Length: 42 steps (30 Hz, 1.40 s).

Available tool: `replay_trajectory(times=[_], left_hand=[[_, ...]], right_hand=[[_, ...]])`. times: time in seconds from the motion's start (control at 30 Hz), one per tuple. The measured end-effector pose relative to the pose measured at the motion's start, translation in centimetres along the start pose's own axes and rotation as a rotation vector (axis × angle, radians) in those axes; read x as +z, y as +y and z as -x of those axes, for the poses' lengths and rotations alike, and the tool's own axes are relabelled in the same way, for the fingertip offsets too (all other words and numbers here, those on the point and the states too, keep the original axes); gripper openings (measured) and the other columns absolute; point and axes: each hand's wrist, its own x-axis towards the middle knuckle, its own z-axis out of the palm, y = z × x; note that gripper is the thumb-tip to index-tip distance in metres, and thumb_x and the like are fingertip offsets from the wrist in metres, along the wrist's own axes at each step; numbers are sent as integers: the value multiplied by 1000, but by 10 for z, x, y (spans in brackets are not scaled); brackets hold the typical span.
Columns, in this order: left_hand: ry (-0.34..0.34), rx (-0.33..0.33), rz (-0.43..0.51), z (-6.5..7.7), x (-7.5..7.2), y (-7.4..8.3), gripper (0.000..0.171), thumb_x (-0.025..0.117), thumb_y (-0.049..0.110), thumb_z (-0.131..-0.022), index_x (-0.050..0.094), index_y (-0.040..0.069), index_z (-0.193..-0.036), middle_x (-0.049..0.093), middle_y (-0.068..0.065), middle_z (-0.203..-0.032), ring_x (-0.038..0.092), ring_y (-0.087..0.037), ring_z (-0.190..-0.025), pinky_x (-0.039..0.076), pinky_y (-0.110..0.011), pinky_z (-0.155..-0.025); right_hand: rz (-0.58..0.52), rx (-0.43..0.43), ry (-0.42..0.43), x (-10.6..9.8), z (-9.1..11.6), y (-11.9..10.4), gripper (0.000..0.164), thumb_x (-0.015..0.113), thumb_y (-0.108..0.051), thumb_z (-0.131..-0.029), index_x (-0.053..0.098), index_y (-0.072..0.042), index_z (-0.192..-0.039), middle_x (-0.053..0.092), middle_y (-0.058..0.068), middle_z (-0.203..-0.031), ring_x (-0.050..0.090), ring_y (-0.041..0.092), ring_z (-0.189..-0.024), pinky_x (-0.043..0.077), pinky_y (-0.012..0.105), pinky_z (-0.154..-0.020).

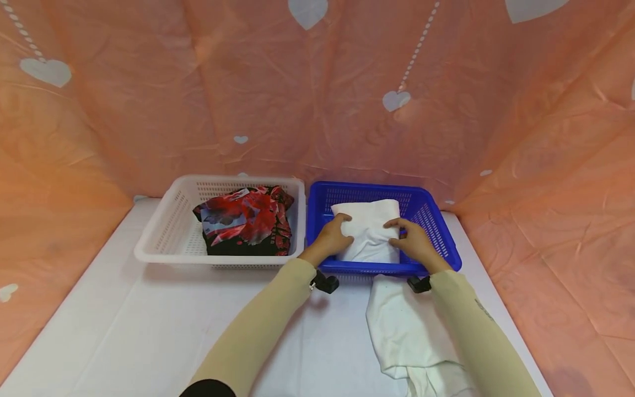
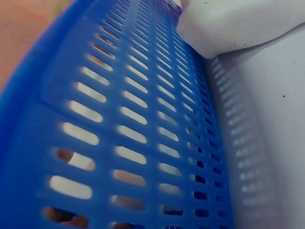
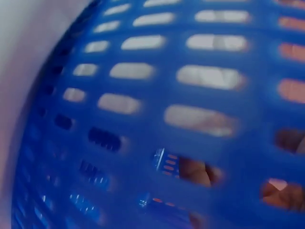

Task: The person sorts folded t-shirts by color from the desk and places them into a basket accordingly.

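Head view is showing small letters running vertically along the lower right of a red-and-black floral garment (image 1: 243, 220) in the white basket (image 1: 218, 259); they are staying too small to read surely, as is a dark mark on the right sleeve (image 1: 471, 325). Beside that basket, a folded white cloth (image 1: 369, 234) is lying inside the blue basket (image 1: 384, 268). The left hand (image 1: 331, 238) and right hand (image 1: 418, 242) are touching its opposite sides, thumbs spreading apart from fingers; whether they are pinching, I cannot tell. Loose white fabric (image 1: 407, 331) is lying in front, the right forearm partly covering it. Slotted blue walls are blocking much of both wrist views.
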Motion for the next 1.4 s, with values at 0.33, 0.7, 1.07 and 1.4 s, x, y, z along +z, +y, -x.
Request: replay_trajectory(times=[0.33,0.7,1.07,1.4], left_hand=[[-14,-66,-28,0,5,3,57,66,18,-87,45,6,-138,54,-21,-134,53,-33,-123,42,-42,-104],[-16,192,193,17,3,18,44,60,9,-90,50,4,-132,57,-23,-128,62,-37,-109,50,-41,-94],[-45,414,326,89,22,24,31,66,11,-85,62,6,-115,67,-14,-110,66,-30,-99,54,-35,-83],[-145,194,228,130,59,-8,48,71,28,-82,58,12,-125,63,-13,-116,64,-31,-99,52,-31,-79]], right_hand=[[27,31,-45,2,-1,5,40,65,-13,-89,58,-4,-128,58,28,-125,55,43,-113,48,51,-90],[-43,-72,-7,-20,25,-11,35,63,-12,-91,59,-1,-124,64,24,-118,66,38,-97,54,47,-84],[-27,-147,16,-41,107,-5,23,66,-14,-91,65,-7,-112,68,14,-107,66,8,-84,53,23,-68],[64,-9,105,-43,177,47,30,72,-15,-85,66,-8,-113,67,15,-112,61,2,-93,52,24,-73]])
